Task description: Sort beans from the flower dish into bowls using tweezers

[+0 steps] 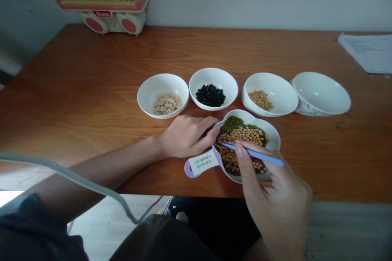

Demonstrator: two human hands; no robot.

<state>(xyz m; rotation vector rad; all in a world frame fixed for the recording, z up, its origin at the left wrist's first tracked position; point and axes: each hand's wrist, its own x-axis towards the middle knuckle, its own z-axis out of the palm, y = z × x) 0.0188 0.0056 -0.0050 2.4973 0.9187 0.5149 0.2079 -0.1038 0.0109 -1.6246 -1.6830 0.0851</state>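
Observation:
My right hand [275, 187] holds a pair of blue tweezers [265, 156] between thumb and fingers. Their tips reach into the mixed beans near the left side of a purple-rimmed, lobed plate [275, 128] with a labelled handle. Yellow soybeans [228, 157] and green mung beans [232, 124] lie in it. My left hand [190, 134] rests on the table, its thumb and index finger closed on the plate's left rim. Whether the tweezers pinch a bean is too small to tell.
Behind the plate stand white bowls: one with pale flat seeds [167, 104], one with black beans [210, 95], one with soybeans [260, 100], and a bowl [321, 91] showing no contents. A toy keyboard figure [104, 2] and paper [370, 51] lie farther back. A grey cable [92, 185] crosses my left arm.

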